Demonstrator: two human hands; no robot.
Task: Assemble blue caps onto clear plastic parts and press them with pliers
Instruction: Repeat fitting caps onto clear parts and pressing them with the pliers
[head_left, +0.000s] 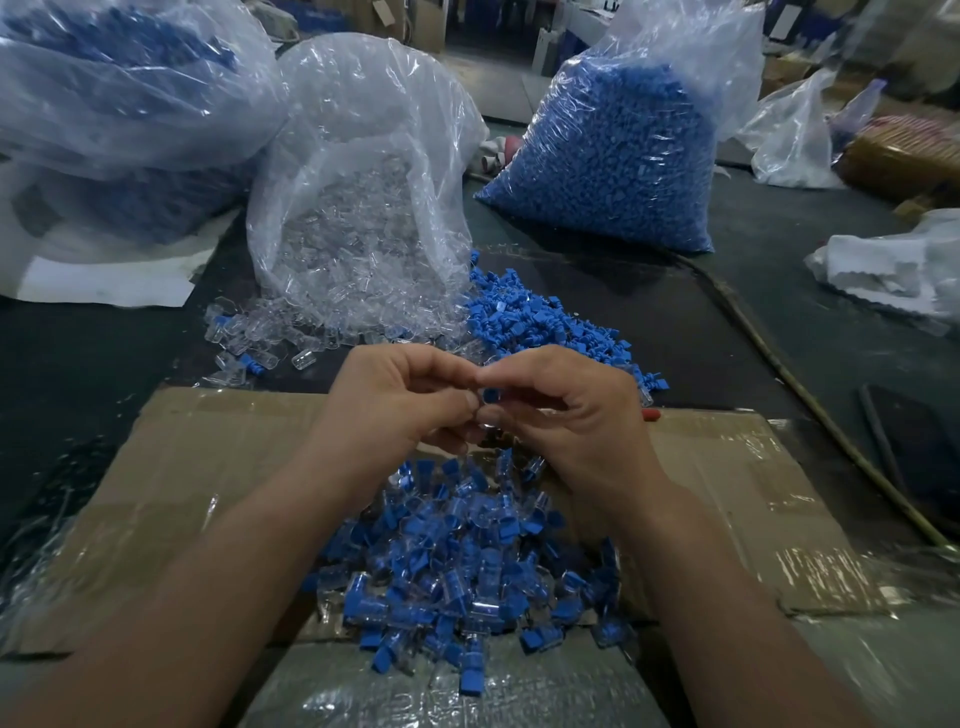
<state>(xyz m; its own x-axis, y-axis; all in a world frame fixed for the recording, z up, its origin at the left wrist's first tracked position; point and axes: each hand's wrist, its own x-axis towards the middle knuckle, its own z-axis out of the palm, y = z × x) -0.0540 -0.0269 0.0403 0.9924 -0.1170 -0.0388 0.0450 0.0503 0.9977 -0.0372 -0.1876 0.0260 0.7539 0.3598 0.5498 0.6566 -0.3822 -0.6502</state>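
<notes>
Your right hand (571, 415) pinches a blue cap (491, 395), your left hand (400, 405) grips, probably, the clear part (488, 427); both hover above the finished pile (467, 561) so joined pieces drop near.

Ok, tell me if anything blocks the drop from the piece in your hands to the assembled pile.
Nothing visible does: the blue cap pinched between left hand and right hand hangs above the pile on the cardboard.

Hands (400, 410) (566, 415) hide most of the blue cap (491, 395).
</notes>
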